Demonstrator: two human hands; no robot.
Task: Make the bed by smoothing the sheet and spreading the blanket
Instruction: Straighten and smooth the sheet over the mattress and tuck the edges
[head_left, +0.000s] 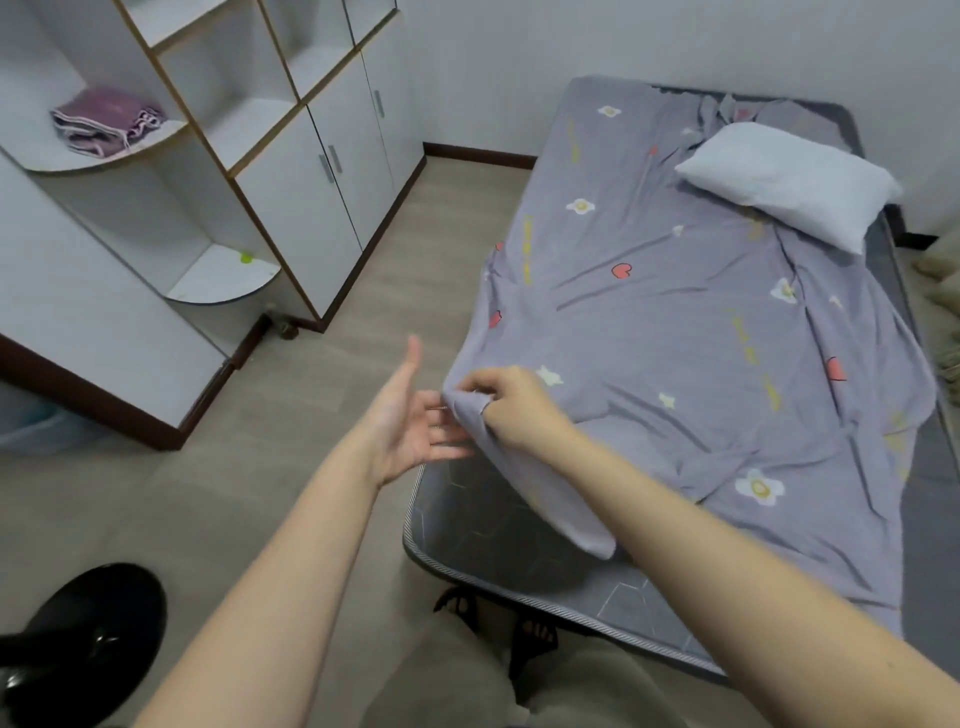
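Grey mattress (519, 545) corner bare, rumpled lilac flower-print sheet (675, 322), right hand (511, 410) fingers pinching its corner, left hand (410, 421) fingers spread

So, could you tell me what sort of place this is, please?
Most likely a small bedroom: a mattress with a patterned sheet and pillow, beside a white wardrobe.

A person is wearing loose beige fabric trousers (597, 691) and black strapped open-toed sandals (532, 644). The left hand (410, 421), right hand (511, 405) and both forearms (291, 545) are showing bare.
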